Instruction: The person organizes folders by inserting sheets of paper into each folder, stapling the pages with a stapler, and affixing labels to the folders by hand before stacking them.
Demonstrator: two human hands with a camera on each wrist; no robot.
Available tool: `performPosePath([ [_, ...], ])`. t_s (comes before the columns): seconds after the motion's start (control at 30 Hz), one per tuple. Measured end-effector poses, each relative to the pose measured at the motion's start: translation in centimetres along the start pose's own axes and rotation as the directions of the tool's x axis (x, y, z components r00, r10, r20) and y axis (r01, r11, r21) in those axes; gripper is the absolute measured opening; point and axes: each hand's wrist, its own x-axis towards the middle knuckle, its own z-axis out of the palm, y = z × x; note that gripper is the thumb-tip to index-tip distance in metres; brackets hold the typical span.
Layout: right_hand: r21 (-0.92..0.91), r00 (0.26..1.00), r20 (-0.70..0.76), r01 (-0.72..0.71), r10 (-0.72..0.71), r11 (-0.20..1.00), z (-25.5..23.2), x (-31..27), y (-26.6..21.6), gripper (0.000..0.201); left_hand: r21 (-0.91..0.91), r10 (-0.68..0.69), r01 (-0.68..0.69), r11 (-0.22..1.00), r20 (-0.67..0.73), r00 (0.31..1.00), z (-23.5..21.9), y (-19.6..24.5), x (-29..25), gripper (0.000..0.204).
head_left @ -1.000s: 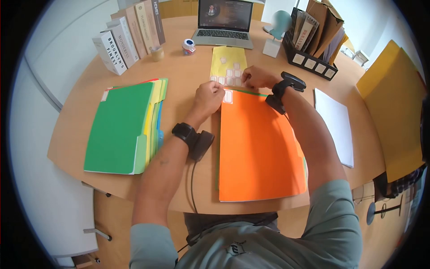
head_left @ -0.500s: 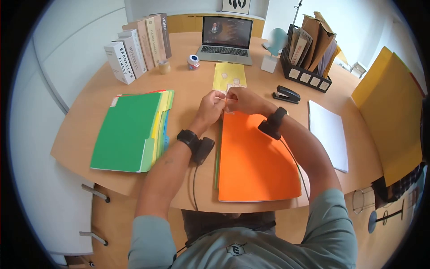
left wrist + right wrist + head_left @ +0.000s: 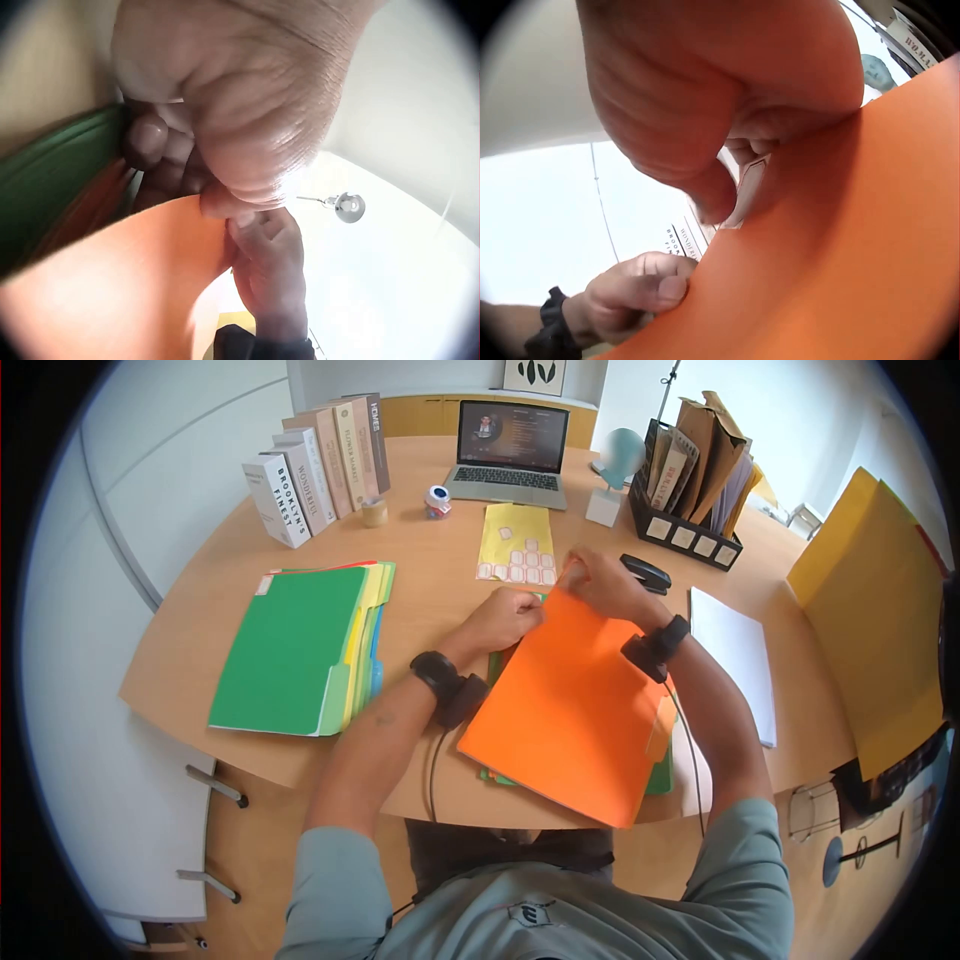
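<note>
My right hand (image 3: 603,582) pinches the top corner of an orange file folder (image 3: 570,710), which is turned askew. A white label with a reddish border (image 3: 751,187) sits at that corner, right beside the thumb in the right wrist view. At the folder's left edge, my left hand (image 3: 503,622) grips with curled fingers, the thumb at the edge. A green folder (image 3: 660,772) lies underneath, mostly covered by the orange one. Beyond the hands is a yellow sheet (image 3: 503,545) bearing several white stickers (image 3: 530,567).
To the left lies a stack of folders topped by a green one (image 3: 290,650). Behind stand books (image 3: 330,455), a small jar (image 3: 374,512) and a laptop (image 3: 508,460). On the right are a stapler (image 3: 646,574), white paper (image 3: 732,660) and a black file box (image 3: 690,540).
The orange folder has swung askew, its top going right and its bottom left, baring the green one below. My right hand has moved right with its corner; the left hand has shifted slightly right and down.
</note>
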Motion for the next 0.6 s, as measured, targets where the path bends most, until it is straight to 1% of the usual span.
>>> performPosePath([
  [0.07, 0.021, 0.988, 0.001, -0.152, 0.152, 0.988, -1.1, -0.5, 0.5, 0.015, -0.017, -0.044, 0.044, 0.999, 0.007, 0.999, 0.9, 2.1, -0.1, 0.021],
  [0.17, -0.012, 0.972, -0.186, -0.148, 0.143, 0.989, -3.4, -1.7, 0.5, 0.013, -0.08, -0.101, 0.107, 0.991, 0.068, 0.993, 2.2, 5.4, -0.8, 0.021],
  [0.2, 0.04, 0.959, -0.254, -0.122, 0.128, 0.992, -4.0, -2.0, 1.2, 0.013, -0.056, -0.058, 0.061, 0.997, 0.049, 0.997, 2.5, 4.5, -0.3, 0.021],
  [0.23, 0.089, 0.94, -0.319, -0.094, 0.118, 0.992, -4.7, -2.3, 2.2, 0.013, -0.033, -0.016, 0.017, 0.999, 0.031, 0.999, 2.7, 2.7, 0.6, 0.021],
  [0.27, 0.06, 0.91, -0.414, 0.026, 0.001, 0.998, -5.6, -2.4, 2.6, 0.015, -0.001, 0.025, -0.025, 1.0, 0.009, 1.0, 2.1, 2.4, 0.9, 0.021],
  [0.3, 0.276, 0.92, -0.366, -0.036, 0.14, 0.96, -6.8, -3.2, 3.0, 0.018, 0.033, 0.066, -0.066, 0.997, -0.013, 0.998, 1.6, 2.1, 1.1, 0.021],
  [0.33, 0.514, 0.887, -0.377, -0.04, 0.268, 0.857, -7.3, -3.9, 1.2, 0.024, 0.087, 0.109, -0.105, 0.991, -0.044, 0.993, -0.4, 3.4, 0.6, 0.022],
  [0.37, 0.531, 0.86, -0.395, -0.073, 0.323, 0.844, -8.1, -5.1, -0.8, 0.031, 0.136, 0.091, -0.077, 0.988, -0.097, 0.991, -2.8, 5.6, -0.9, 0.023],
  [0.4, 0.477, 0.841, -0.446, -0.065, 0.305, 0.877, -8.6, -6.0, -0.4, 0.032, 0.186, 0.073, -0.045, 0.982, -0.149, 0.986, -5.5, 7.8, -2.7, 0.025],
  [0.43, 0.535, 0.832, -0.434, -0.07, 0.345, 0.842, -8.9, -7.0, 0.4, 0.035, 0.271, 0.067, -0.024, 0.962, -0.151, 0.986, -9.0, 8.7, -4.2, 0.03],
  [0.47, 0.536, 0.824, -0.434, -0.089, 0.364, 0.84, -9.1, -8.2, 0.4, 0.035, 0.195, -0.058, 0.104, 0.975, -0.225, 0.973, -11.7, 11.2, -7.1, 0.036],
  [0.5, 0.533, 0.812, -0.439, -0.109, 0.384, 0.839, -9.3, -9.3, 0.4, 0.036, 0.117, -0.111, 0.15, 0.982, -0.287, 0.951, -14.6, 11.2, -8.8, 0.034],
  [0.53, 0.561, 0.817, -0.411, -0.123, 0.405, 0.819, -9.0, -10.3, 0.6, 0.036, 0.035, -0.163, 0.186, 0.982, -0.34, 0.926, -17.5, 11.1, -10.2, 0.033],
  [0.6, 0.61, 0.819, -0.356, -0.161, 0.45, 0.776, -8.7, -12.1, 1.3, 0.036, -0.093, -0.226, 0.207, 0.974, -0.471, 0.853, -23.3, 9.5, -14.6, 0.034],
])
